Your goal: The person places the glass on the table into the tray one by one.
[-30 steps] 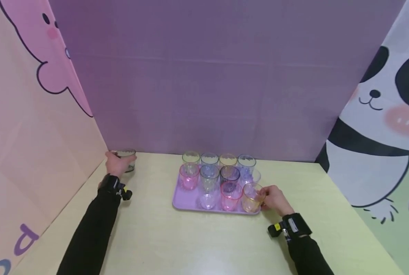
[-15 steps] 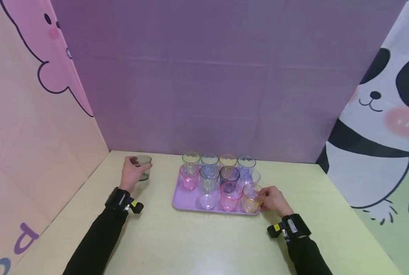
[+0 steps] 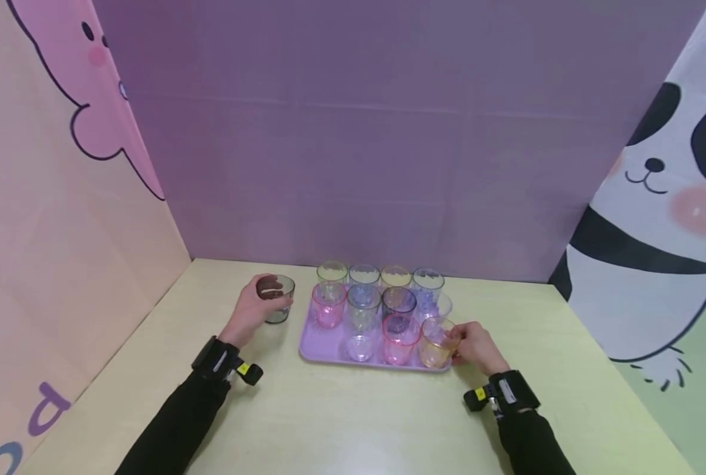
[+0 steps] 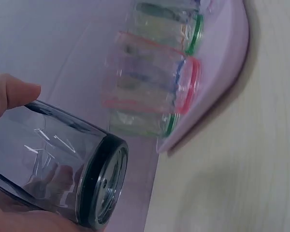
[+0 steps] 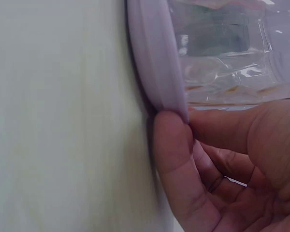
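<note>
My left hand (image 3: pixel 249 313) grips a smoky grey drinking glass (image 3: pixel 284 295) around its side, just left of the purple tray (image 3: pixel 320 348). In the left wrist view the glass (image 4: pixel 63 154) shows a thick dark base, which faces the table. My right hand (image 3: pixel 476 346) is at the tray's front right corner, beside a yellow-rimmed glass (image 3: pixel 435 351). Seen from the right wrist, thumb and forefinger pinch the tray rim (image 5: pixel 157 58). Clear and tinted glasses stand upright in rows on the tray, among them a pink one (image 3: pixel 328 313) and a red-rimmed one (image 3: pixel 398 351).
The tray stands on a pale wooden table (image 3: pixel 353 422). A purple backdrop (image 3: pixel 353 145) rises behind it. Printed side panels flank the table, with a panda (image 3: pixel 650 264) on the right one.
My left hand has carried the grey glass from the table's back left corner rightward and slightly nearer, up to the tray's left side. My right hand has stayed at the tray corner.
</note>
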`<state>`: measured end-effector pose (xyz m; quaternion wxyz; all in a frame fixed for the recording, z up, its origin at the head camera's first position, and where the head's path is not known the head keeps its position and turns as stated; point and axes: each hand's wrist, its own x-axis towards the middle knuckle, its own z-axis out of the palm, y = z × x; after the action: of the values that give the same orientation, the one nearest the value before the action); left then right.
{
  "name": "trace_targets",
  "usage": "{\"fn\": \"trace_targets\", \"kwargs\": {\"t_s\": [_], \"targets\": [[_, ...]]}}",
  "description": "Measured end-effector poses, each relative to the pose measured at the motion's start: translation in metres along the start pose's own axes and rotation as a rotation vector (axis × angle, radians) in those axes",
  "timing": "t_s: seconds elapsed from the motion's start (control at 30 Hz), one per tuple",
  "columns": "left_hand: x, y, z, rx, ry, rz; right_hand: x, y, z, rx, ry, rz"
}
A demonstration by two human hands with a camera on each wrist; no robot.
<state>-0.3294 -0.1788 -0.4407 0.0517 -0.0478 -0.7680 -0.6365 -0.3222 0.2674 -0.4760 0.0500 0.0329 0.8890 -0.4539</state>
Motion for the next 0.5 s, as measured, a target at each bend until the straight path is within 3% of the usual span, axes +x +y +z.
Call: {"fn": "trace_targets", "kwargs": {"t_s": [0.17,0.33,0.5], "targets": [[-0.006,0.006,0.010,-0.005,-0.113,0.025,0.000,0.001,0.002,0.001,-0.005,0.004],[-0.012,0.010,0.020,0.071,-0.266,0.071,0.000,-0.002,0.002,-0.006,-0.009,-0.013],[-0.018,0.011,0.031,0.198,-0.274,0.119,-0.002,-0.003,0.002,-0.009,-0.005,-0.002]]}}
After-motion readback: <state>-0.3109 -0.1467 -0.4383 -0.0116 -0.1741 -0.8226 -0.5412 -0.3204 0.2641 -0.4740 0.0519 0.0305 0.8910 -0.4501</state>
